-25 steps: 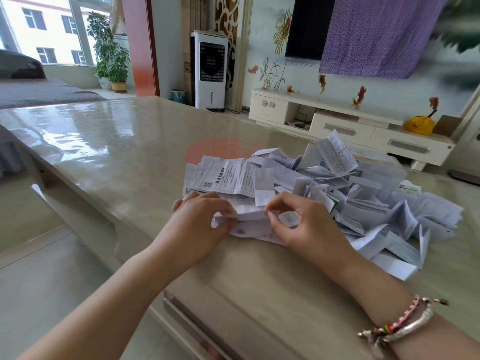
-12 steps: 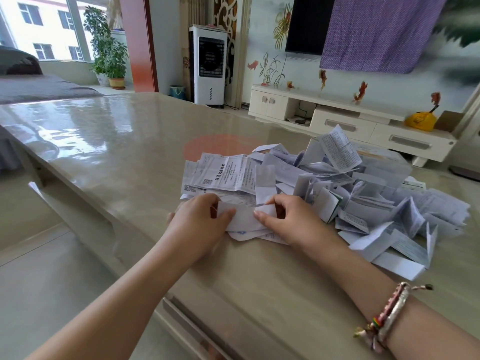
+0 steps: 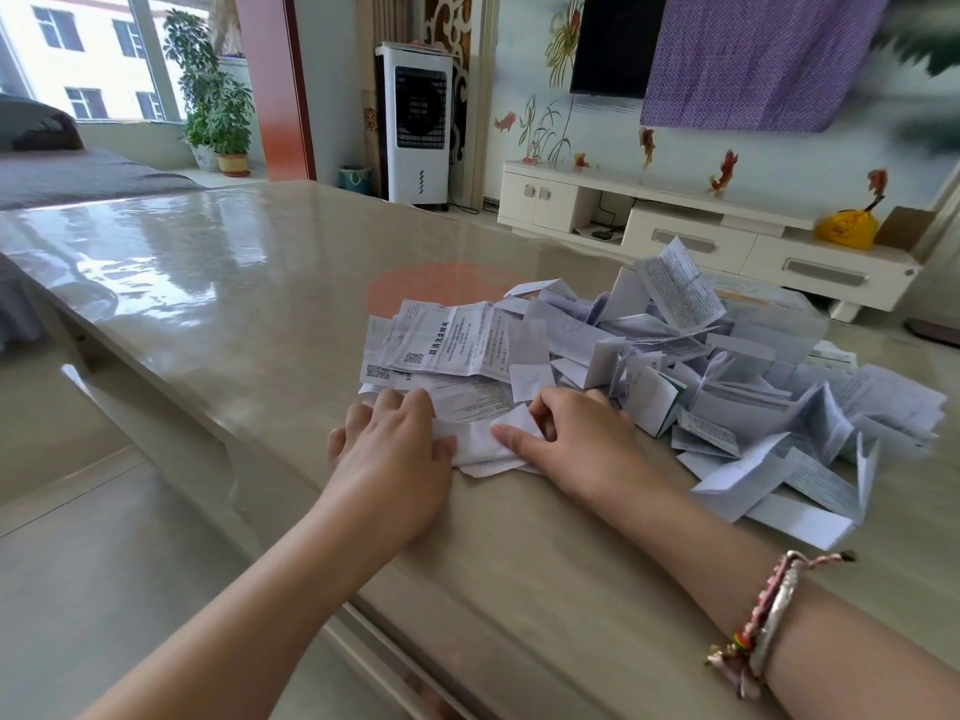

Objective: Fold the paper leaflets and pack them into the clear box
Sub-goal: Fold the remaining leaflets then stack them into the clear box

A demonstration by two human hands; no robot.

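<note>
A white paper leaflet (image 3: 480, 443) lies flat on the glossy beige table (image 3: 234, 283) in front of me. My left hand (image 3: 395, 454) presses on its left end. My right hand (image 3: 571, 439) pinches its right end, thumb and fingers on a raised corner. Behind and to the right spreads a loose heap of white leaflets (image 3: 701, 387), some unfolded, some folded. A clear box (image 3: 774, 324) stands at the back right of the heap, half buried, with leaflets inside and one sticking up.
The table's near edge (image 3: 457, 641) runs diagonally below my forearms, with floor to the left. A large printed sheet (image 3: 447, 340) lies unfolded beyond my left hand. A white TV cabinet (image 3: 675, 226) and a white air cooler (image 3: 415, 122) stand beyond the table.
The leaflet was held slightly raised between both hands; now it lies pressed flat on the table. My left hand has spread over its left end and my right hand has shifted to its right corner.
</note>
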